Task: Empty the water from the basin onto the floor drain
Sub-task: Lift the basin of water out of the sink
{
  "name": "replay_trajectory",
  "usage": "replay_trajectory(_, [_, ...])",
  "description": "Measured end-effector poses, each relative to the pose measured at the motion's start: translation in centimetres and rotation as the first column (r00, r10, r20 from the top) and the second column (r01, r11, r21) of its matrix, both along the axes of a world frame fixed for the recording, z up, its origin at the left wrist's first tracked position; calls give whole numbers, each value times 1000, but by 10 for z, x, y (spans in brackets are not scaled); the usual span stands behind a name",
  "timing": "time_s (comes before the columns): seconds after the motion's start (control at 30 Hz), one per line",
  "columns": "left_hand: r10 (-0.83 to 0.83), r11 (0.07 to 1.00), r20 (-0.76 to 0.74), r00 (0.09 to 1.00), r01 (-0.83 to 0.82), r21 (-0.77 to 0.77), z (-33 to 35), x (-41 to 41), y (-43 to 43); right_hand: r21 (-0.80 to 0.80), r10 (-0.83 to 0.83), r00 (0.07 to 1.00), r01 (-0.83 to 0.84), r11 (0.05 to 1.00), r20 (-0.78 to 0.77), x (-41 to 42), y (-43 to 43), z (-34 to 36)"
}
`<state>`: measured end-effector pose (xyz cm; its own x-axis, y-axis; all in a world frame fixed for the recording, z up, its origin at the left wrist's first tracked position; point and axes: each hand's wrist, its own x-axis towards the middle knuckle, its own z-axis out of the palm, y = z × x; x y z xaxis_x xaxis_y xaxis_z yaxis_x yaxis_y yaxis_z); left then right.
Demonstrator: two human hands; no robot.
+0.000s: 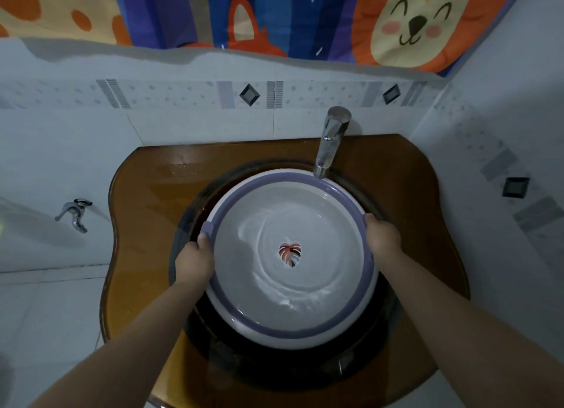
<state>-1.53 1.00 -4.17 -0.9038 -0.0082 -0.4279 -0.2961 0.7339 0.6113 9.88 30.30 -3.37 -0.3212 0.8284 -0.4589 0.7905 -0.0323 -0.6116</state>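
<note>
A round white basin with a purple rim sits in the dark glass sink bowl. It holds water that ripples over a red leaf print at its bottom. My left hand grips the basin's left rim, thumb over the edge. On the right rim my right hand holds it the same way. The floor drain is not in view.
The sink is set in an amber glass counter. A chrome tap stands over the basin's far rim. A small wall tap sticks out at the left. Tiled walls close in behind and right; tiled floor shows at the lower left.
</note>
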Motion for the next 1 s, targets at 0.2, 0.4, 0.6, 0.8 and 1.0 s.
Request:
replay_trajectory(0.2, [91,992,-83,992,-83,97,13,9,-12,-94,-28,997,21,995,-78,13,-3,18])
replay_trajectory(0.4, [270,940,36,962,-272,205,32,22,-26,-178,-16,997,1,984,-80,28,-14,33])
replay_trajectory(0.6, [360,901,45,932,-360,243,51,44,-39,-232,17,985,-56,971,-170,41,-24,53])
replay_trajectory(0.8, [453,859,18,891,-442,260,82,60,-52,-176,148,947,-203,963,-285,38,-28,88])
replay_trajectory(1.0, [577,754,-13,817,-527,391,103,76,-76,-114,224,915,-276,954,-337,20,-49,127])
